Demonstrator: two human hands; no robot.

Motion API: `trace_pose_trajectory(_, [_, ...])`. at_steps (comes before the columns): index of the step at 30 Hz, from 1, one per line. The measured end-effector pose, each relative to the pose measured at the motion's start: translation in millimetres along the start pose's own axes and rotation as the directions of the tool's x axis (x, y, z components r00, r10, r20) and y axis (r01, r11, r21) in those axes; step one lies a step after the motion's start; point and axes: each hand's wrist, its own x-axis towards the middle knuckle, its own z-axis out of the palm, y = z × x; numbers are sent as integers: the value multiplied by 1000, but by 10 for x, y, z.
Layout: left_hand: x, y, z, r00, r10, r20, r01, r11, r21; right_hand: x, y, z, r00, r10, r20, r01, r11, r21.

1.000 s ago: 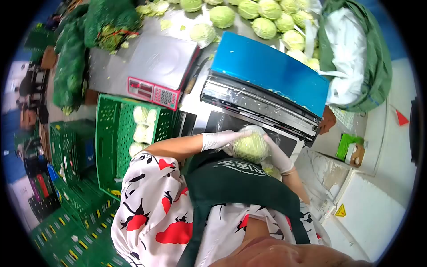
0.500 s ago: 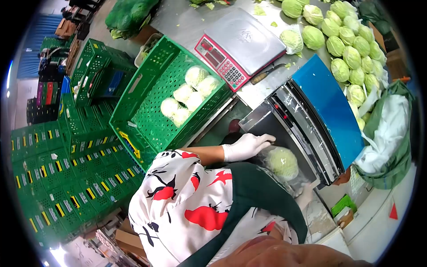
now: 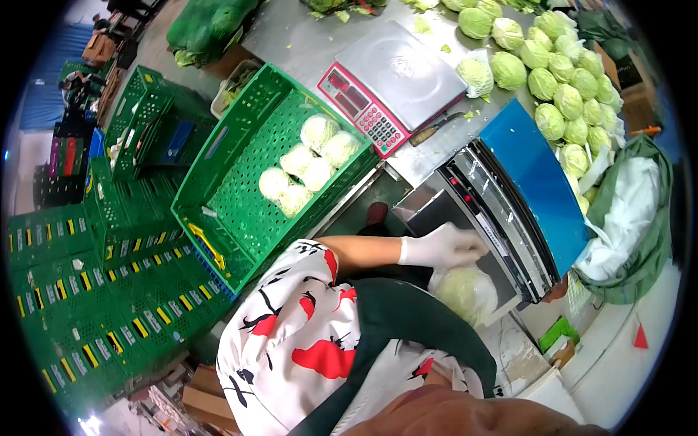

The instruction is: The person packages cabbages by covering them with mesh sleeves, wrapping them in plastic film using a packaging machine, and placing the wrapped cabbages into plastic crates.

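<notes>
A pale green cabbage (image 3: 459, 294) in clear plastic film lies on the near side of the wrapping machine (image 3: 502, 221), close to my apron. My left hand (image 3: 445, 247), in a white glove, is just above the cabbage with its fingers curled, seemingly pinching the film. The fingertips are slightly blurred. My right hand cannot be made out; the cabbage and apron cover the area where it was. The machine has a blue top panel (image 3: 534, 174) and a dark, sloping front.
A green crate (image 3: 225, 196) holding several wrapped cabbages stands left of a scale (image 3: 407, 76). A knife (image 3: 435, 129) lies beside the scale. Loose cabbages (image 3: 567, 102) are heaped at the back right. Stacked green crates (image 3: 109, 291) fill the left side. A green sack (image 3: 632, 225) stands right.
My left hand has moved right over the cabbage, and its fingers have curled. The cabbage has shifted slightly toward my body. My right hand, visible at its lower right before, has gone out of sight.
</notes>
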Motion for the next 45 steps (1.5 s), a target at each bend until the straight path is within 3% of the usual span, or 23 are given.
trace_pose_trajectory(1, [143,213,-19,971,-223,-89,192,944,-268,80,-99,88,998,-69,-2,69,997,-26])
trace_pose_trajectory(3, [301,531,-61,943,-321,-83,245,844,-478,189,-268,250,981,-188,-45,184,981,-68])
trace_pose_trajectory(5, [230,433,-117,998,-49,-30,34,928,-372,282,-434,371,954,-279,-107,271,959,-84])
trace_pose_trajectory(6, [116,197,-148,981,1,193,52,961,-271,333,-516,399,940,-315,-133,305,948,-89])
trace_pose_trajectory(9, [-313,163,-427,816,-131,563,568,359,-741,393,-751,503,902,-374,-214,373,927,-45])
trace_pose_trajectory(11, [-496,85,-552,728,-495,473,610,153,-778,367,-909,477,902,-371,-221,383,924,10])
trace_pose_trajectory(12, [-728,-320,-661,815,-380,437,436,-94,-895,389,-930,428,909,-359,-212,377,925,53])
trace_pose_trajectory(15, [-1142,-996,-1466,863,-502,-59,28,165,-986,504,-983,204,893,-374,-249,384,923,-7])
trace_pose_trajectory(17, [-1039,-227,-2072,675,-644,-361,-68,433,-899,607,-1002,6,872,-381,-307,380,923,-66])
trace_pose_trajectory(22, [-1429,-604,-3215,516,-622,-589,-71,655,-753,1130,-996,-630,752,-419,-509,367,907,-205])
trace_pose_trajectory(25, [-1471,-736,-3446,105,-792,-601,-120,590,-799,1552,-1149,-1201,463,-713,-527,402,699,-592])
trace_pose_trajectory(27, [-1221,-888,-3562,220,-714,-665,29,686,-727,1848,-1179,-1634,461,-791,-404,221,542,-810])
trace_pose_trajectory(29, [-904,-1114,-3664,297,-539,-788,212,842,-495,2146,-1213,-1999,714,-609,-346,-74,425,-902])
trace_pose_trajectory(30, [-607,-1199,-3767,254,-538,-804,263,838,-478,2249,-1242,-2133,726,-640,-253,-81,286,-955])
trace_pose_trajectory(33, [1003,-905,-3179,551,-239,-800,293,952,-83,2756,-985,-2578,769,-638,26,-59,-111,-992])
trace_pose_trajectory(35, [1979,-946,-2796,771,118,-626,352,740,573,3013,-882,-2726,782,-603,158,100,-129,-987])
trace_pose_trajectory(36, [2421,-1103,-2626,818,162,-552,185,834,519,3103,-905,-2775,832,-526,178,129,-129,-983])
trace_pose_trajectory(37, [2895,-1283,-2456,862,-45,-505,128,983,130,3143,-956,-2841,875,-442,198,158,-127,-979])
trace_pose_trajectory(38, [3280,-1326,-2304,892,-123,-435,280,906,318,3122,-1067,-2857,882,-428,195,170,-97,-981])
trace_pose_trajectory(39, [3628,-1444,-2133,933,12,-360,149,897,417,3103,-1166,-2848,848,-513,136,156,-4,-988])
trace_pose_trajectory(41, [4144,-1689,-1885,973,33,-228,99,835,542,3042,-1383,-2810,758,-652,-13,142,185,-972])
trace_pose_trajectory(43, [4404,-1761,-1590,969,-94,-228,235,640,731,2799,-1676,-2788,435,-880,-189,151,279,-948])
trace_pose_trajectory(45, [4550,-1845,-1511,956,-177,-236,293,494,819,2619,-1820,-2944,331,-865,-377,35,411,-911])
